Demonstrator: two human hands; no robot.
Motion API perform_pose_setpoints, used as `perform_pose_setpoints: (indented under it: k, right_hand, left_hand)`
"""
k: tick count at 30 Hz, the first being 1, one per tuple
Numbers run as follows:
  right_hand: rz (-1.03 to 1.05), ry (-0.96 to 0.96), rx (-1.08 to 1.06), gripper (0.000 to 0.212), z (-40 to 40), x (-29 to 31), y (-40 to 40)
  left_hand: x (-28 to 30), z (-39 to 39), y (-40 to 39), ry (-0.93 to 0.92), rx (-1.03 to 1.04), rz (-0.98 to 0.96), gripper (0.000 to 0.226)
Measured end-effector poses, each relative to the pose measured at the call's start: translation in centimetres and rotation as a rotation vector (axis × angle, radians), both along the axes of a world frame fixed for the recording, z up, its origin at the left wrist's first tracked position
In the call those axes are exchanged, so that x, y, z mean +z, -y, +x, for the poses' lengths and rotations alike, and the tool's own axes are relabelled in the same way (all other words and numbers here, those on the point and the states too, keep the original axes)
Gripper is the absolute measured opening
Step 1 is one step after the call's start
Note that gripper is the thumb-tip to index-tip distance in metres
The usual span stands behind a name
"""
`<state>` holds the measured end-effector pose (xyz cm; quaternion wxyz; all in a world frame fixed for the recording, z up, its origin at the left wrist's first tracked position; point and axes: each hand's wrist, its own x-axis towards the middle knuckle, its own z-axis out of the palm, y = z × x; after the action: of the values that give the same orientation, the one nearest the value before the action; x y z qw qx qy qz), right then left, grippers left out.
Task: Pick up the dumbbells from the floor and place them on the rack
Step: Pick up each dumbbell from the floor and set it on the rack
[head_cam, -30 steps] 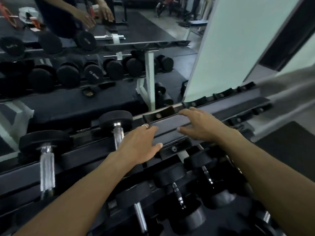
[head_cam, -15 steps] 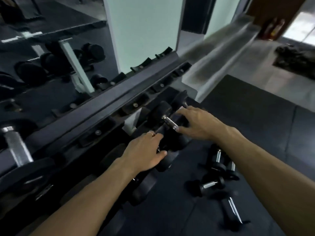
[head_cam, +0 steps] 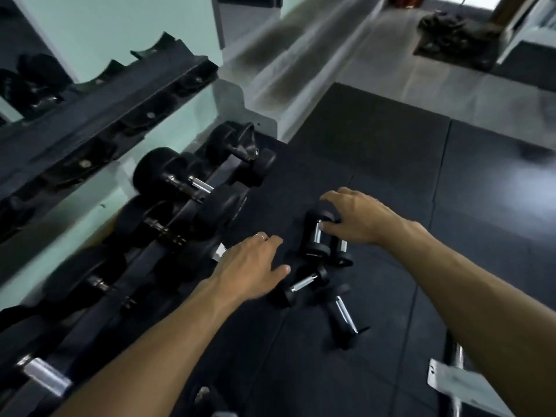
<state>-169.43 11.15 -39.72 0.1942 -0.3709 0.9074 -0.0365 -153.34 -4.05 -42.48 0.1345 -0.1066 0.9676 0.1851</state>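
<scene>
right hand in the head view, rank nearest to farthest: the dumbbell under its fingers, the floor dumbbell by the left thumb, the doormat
From the right hand:
1. Dumbbell under its fingers, right at the fingertips.
2. Dumbbell by the left thumb, on the floor, toward the left hand.
3. Doormat, far off, top right.

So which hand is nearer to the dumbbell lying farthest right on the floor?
Right. The right hand is over the upper end of that dumbbell, fingers spread. The left hand hovers apart to its left, nearer the rack.
</scene>
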Motion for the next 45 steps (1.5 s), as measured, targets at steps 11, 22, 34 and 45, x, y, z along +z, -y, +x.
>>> perform_pose_setpoints:
  k: [11,22,34,45]
  right_hand:
    - [0.078,0.225,-0.179,0.048,-7.8,-16.5,-7.6]
    - [0.144,0.358,-0.144,0.067,-14.4,-37.6,-16.9]
    - [0.022,0.468,0.099,0.062,-16.5,-63.3,-17.0]
    - [-0.162,0.481,0.205,0.046,-16.6,-69.1,-17.5]
  left_hand:
    - [-14.4,-11.2,-6.4,0.211,-0.087,0.125,0.050]
    - [-36.5,-16.3,-17.2,0.382,0.140,0.298,0.052]
    - [-61.7,-15.2,-26.9,0.550,0.597,0.380,0.068]
    - [-67.7,-15.0,-29.7,0.467,0.919,0.803,0.097]
